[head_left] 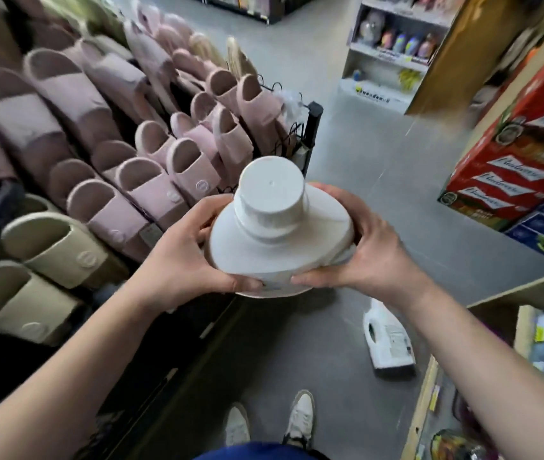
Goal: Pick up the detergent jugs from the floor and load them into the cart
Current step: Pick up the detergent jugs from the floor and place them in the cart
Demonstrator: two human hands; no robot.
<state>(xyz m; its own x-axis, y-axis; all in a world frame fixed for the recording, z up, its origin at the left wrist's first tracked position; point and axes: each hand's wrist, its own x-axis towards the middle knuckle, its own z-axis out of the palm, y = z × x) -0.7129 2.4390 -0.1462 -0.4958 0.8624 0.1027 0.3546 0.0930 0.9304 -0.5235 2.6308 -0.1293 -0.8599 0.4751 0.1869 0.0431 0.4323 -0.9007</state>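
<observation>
A person holds a white jug up in the air with both hands, its wide cap pointing toward the camera. The left hand clasps the jug's left side, its fingers curled over the far edge and the thumb pressed against the near edge. The right hand clasps the jug's right side in the same way, so both sets of fingers are grasping the jug and the two thumbs nearly meet at its near edge. Below the jug and to its right, a second jug lies on its side on the grey floor, apart from both hands. Directly below the jug, near the frame's bottom edge, are the person's two pale shoes. Left of the jug stand rows of pink and beige slippers on a display. Right of the jug and further off, red boxes are stacked on the floor. Beyond the jug, well apart, a white shelf carries small coloured goods, too blurred to identify.
</observation>
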